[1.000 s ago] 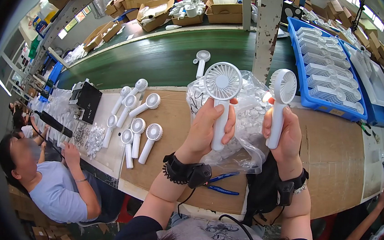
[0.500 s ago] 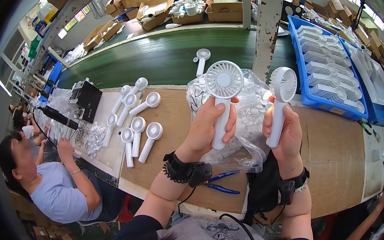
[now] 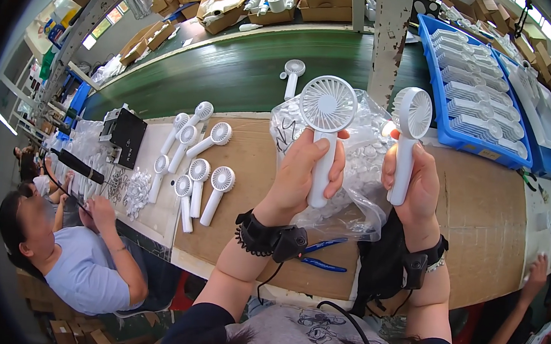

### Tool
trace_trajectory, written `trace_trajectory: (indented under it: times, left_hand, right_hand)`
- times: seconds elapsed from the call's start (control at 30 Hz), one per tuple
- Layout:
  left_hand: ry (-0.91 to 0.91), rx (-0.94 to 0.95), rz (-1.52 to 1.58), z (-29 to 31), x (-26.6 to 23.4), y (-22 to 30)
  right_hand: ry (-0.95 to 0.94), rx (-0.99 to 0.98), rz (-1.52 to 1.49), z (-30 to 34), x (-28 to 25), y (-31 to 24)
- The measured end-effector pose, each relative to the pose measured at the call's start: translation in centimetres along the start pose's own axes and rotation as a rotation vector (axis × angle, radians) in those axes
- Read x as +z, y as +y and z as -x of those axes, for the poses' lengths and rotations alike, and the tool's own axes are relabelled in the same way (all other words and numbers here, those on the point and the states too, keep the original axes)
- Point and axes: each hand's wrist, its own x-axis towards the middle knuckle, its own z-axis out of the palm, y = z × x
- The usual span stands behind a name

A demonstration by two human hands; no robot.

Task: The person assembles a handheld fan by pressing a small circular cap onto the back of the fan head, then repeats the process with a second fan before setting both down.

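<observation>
Green conveyor belt (image 3: 232, 70): across the upper frame. Cardboard-covered table (image 3: 481, 223): below it. Blue tray (image 3: 465, 144): upper right, beyond the right hand (image 3: 422, 181). Clear bag (image 3: 365, 160) of white parts: centre, behind both grips. Left hand (image 3: 295, 177): clamped on the handle of the left fan (image 3: 328, 104), centre, near upright, head above grip. Right hand: clamped on the right fan (image 3: 406, 157), right of centre, top leaning right. Loose fans (image 3: 200, 172): left, nearer the left hand. Blue-handled pliers (image 3: 324, 265): lower centre.
</observation>
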Motion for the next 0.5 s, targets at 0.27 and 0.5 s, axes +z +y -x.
trace_trajectory:
  times: [0.27,0.5]
  left_hand:
    - [0.007,-0.011,0.006,0.09,0.06,-0.15]
    - [-0.003,-0.007,0.043,0.10,0.00,-0.21]
  right_hand:
    - [-0.051,-0.029,0.003,0.03,-0.35,-0.13]
    - [-0.022,-0.027,0.027,0.33,0.55,-0.37]
